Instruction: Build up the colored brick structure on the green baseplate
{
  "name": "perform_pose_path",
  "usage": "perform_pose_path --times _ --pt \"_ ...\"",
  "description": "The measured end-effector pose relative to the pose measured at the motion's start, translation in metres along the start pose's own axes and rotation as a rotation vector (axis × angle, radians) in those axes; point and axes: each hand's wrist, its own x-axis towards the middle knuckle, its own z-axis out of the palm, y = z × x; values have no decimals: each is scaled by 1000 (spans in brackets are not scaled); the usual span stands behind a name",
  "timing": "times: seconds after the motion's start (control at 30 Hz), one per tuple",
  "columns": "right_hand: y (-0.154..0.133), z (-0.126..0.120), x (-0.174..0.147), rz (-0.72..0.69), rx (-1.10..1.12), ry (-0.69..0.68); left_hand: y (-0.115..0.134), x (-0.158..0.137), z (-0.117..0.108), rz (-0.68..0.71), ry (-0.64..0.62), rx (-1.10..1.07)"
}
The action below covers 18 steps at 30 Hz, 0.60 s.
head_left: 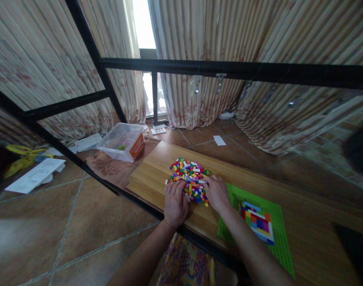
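Observation:
A heap of small multicoloured toy bricks (190,171) lies on the wooden tabletop between my hands. At its near left edge my left hand (176,201) rests with fingers stretched over the bricks, holding nothing that I can see. My right hand (216,192) reaches in from the right side, its fingertips drawn together beside a white brick; what they grip is too small to make out. Under and beyond my right forearm lies a green baseplate (281,224), carrying a flat build of coloured bricks (259,222) in blue, white, red, orange and yellow.
A clear plastic box (122,137) with an orange label and a few pieces inside stands past the table's left end. Black metal bars (199,65) cross in front of the curtains (199,35). White sheets (35,174) lie at far left; a dark object (352,248) is at right.

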Motion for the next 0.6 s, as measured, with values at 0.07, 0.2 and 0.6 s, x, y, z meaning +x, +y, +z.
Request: perform_pose_path --times 0.07,0.2,0.6 --pt "-4 -1 -7 -28 33 -14 0 0 0 -5 -5 -6" --pt "-6 -3 -23 -101 159 -7 2 1 -2 -14 -22 2" --pt "16 2 -8 200 -15 43 2 0 -1 -7 -16 -5"
